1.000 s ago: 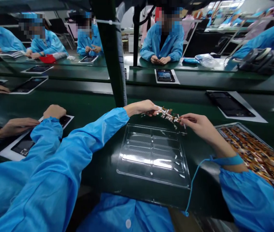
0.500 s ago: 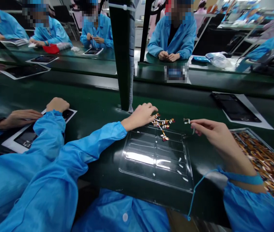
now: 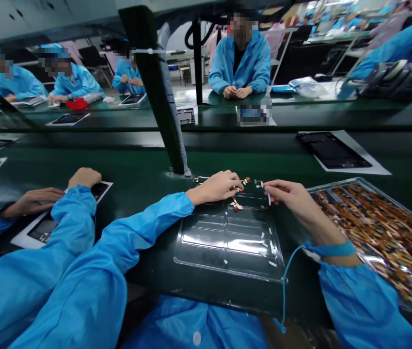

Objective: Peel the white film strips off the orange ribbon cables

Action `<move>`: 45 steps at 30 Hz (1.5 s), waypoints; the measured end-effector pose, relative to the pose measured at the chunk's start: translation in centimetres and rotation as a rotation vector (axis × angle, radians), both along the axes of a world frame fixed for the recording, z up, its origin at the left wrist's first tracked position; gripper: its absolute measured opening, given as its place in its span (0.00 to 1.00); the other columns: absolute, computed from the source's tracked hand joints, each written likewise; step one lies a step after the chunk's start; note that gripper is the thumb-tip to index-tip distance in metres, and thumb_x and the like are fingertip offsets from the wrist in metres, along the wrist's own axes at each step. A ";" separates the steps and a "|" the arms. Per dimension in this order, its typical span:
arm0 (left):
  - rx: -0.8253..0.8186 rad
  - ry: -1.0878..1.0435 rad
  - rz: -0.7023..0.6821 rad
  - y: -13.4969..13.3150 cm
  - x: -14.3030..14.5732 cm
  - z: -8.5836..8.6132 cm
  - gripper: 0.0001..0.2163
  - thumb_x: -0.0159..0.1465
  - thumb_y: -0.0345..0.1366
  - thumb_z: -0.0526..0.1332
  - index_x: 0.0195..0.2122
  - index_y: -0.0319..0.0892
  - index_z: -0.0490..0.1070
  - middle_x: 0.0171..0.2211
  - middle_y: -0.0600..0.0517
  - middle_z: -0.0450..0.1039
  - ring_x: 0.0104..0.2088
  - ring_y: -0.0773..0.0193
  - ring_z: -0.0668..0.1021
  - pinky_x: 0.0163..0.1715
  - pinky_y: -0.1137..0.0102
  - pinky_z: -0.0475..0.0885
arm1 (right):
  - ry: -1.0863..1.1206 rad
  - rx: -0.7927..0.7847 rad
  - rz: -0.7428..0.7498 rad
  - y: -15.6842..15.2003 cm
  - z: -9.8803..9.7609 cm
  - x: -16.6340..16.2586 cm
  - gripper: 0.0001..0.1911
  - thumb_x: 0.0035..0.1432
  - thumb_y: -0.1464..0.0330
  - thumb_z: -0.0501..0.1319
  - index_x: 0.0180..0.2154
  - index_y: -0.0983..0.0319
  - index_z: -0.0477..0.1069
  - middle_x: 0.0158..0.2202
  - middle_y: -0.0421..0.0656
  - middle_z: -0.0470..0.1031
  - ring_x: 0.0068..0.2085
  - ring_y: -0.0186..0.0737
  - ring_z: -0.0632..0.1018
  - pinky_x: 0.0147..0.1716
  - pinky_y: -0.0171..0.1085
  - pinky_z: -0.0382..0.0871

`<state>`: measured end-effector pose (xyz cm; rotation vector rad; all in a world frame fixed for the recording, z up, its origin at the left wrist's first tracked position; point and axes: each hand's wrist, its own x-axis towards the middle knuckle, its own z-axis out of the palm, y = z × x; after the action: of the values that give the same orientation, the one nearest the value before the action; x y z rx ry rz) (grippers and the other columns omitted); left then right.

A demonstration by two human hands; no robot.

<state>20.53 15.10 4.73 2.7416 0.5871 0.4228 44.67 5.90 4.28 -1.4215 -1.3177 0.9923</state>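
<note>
My left hand [image 3: 217, 187] reaches over a small pile of orange-brown flex cables [image 3: 245, 181] with white tabs. Its fingers are bent and close together among them, and whatever they pinch is hidden. One flex cable [image 3: 236, 205] lies just below those fingers, at the top of a clear plastic tray [image 3: 180, 259]. My right hand [image 3: 289, 196] pinches another flex cable [image 3: 259, 183] between thumb and fingertips, slightly right of the pile. A white strip [image 3: 269, 198] hangs beneath these fingertips. Small white strips [image 3: 272, 264] are scattered on the clear tray.
A clear tray heaped with flex cables [image 3: 384, 232] stands at the right. Behind it lies a dark panel on white paper [image 3: 337, 151]. A green post [image 3: 162, 106] rises beyond my left hand. At left, a co-worker's hands [image 3: 33, 202] rest near another panel [image 3: 40, 228].
The view has shifted and tilted. My right hand, with its flex cable, is closer to my left hand. My left fingers have moved down over the pile and are more bent.
</note>
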 end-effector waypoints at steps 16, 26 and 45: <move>-0.637 -0.676 0.353 -9.4 -2.1 2.2 0.07 0.65 0.38 0.67 0.43 0.44 0.82 0.42 0.50 0.83 0.42 0.64 0.83 0.42 0.68 0.79 | -0.061 0.123 0.123 -5.5 2.7 -6.4 0.17 0.59 0.53 0.68 0.38 0.60 0.79 0.23 0.40 0.77 0.24 0.37 0.77 0.26 0.36 0.73; -0.171 -0.667 0.557 -15.5 -2.7 0.9 0.08 0.71 0.38 0.62 0.47 0.47 0.80 0.45 0.52 0.83 0.44 0.65 0.84 0.48 0.66 0.83 | -0.334 0.240 -0.002 -9.1 1.7 -9.1 0.09 0.64 0.58 0.65 0.40 0.53 0.81 0.31 0.39 0.83 0.28 0.40 0.81 0.31 0.39 0.77; -0.250 -0.381 0.715 -14.8 -4.8 -1.2 0.07 0.68 0.31 0.59 0.41 0.45 0.76 0.39 0.51 0.80 0.40 0.63 0.82 0.41 0.66 0.79 | -0.411 0.091 0.106 -8.0 1.0 -8.8 0.12 0.65 0.57 0.62 0.41 0.54 0.80 0.39 0.42 0.84 0.35 0.43 0.82 0.34 0.39 0.75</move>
<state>15.73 0.28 3.51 2.0626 1.3884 0.9269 35.92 -2.05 5.32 -1.5506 -1.7285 0.7163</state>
